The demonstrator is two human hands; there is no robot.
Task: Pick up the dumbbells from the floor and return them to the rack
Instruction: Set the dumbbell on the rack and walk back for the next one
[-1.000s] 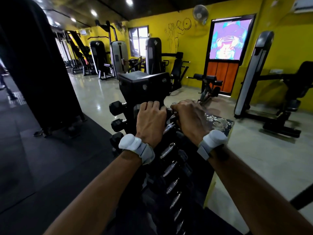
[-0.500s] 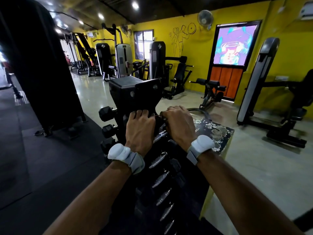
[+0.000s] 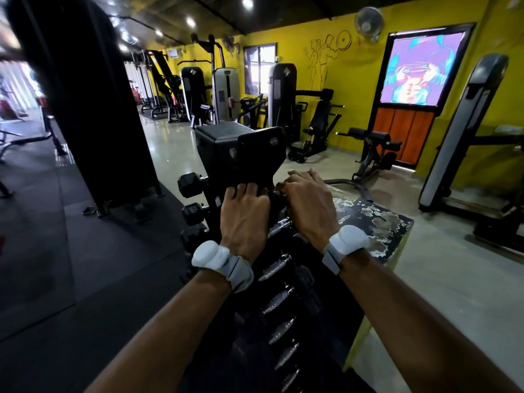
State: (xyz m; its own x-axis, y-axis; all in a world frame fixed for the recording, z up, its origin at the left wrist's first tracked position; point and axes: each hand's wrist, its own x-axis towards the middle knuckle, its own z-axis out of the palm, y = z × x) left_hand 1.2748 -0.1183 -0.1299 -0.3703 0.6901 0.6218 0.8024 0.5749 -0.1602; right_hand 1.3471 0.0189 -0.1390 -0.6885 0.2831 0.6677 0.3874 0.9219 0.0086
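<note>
Both your arms reach forward over a tall, tiered dumbbell rack (image 3: 249, 154) that stands directly in front of you. Your left hand (image 3: 243, 219) lies palm down at the top of the rack, fingers curled over something dark that your hand hides, so I cannot tell what it grasps. Your right hand (image 3: 309, 205) sits just beside it, fingers curled down around the top dumbbell (image 3: 276, 192), of which only a short dark stretch of handle shows between your two hands. Each wrist wears a pale grey band: one on the left wrist (image 3: 221, 260), one on the right wrist (image 3: 347, 246).

Below your hands, a column of stored dumbbells (image 3: 279, 302) runs down the rack, their shiny knurled handles stepping toward you. Black hexagonal dumbbell heads (image 3: 188, 184) stick out on the rack's left side.

To the right of the rack stands a worn black box with peeling paint (image 3: 380, 225). The floor under it is pale and glossy (image 3: 442, 285), with black rubber matting (image 3: 42, 251) on your left. Weight machines (image 3: 224, 95) line a yellow wall (image 3: 360, 75) ahead.
</note>
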